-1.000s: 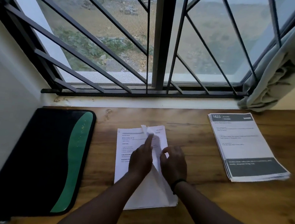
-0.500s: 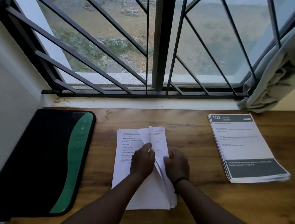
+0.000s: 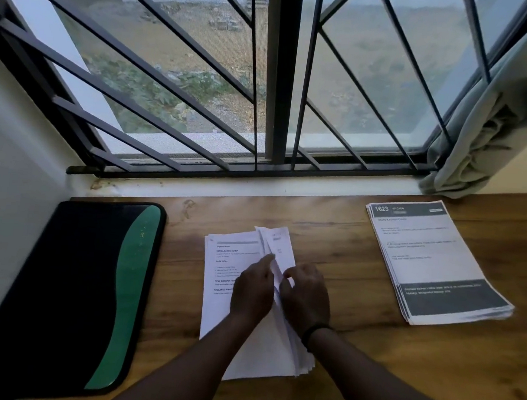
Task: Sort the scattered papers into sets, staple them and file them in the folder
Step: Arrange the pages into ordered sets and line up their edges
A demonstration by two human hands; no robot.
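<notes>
Both hands, left hand (image 3: 253, 290) and right hand (image 3: 306, 294), pinch lifted sheets of the thin white printed paper stack (image 3: 233, 292) at the wooden desk's (image 3: 369, 366) six o'clock, light, floppy, best gripped by edges.

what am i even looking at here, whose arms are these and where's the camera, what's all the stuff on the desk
There is no machine here: a person wears a camera on the head, so you look down along their own two arms. On the wooden desk under a barred window lies a middle stack of papers. The left hand and right hand both pinch and lift some of its sheets. To the right lies a second printed stack, headed 1623. To the left lies a black and green folder, untouched. I see no stapler.
</notes>
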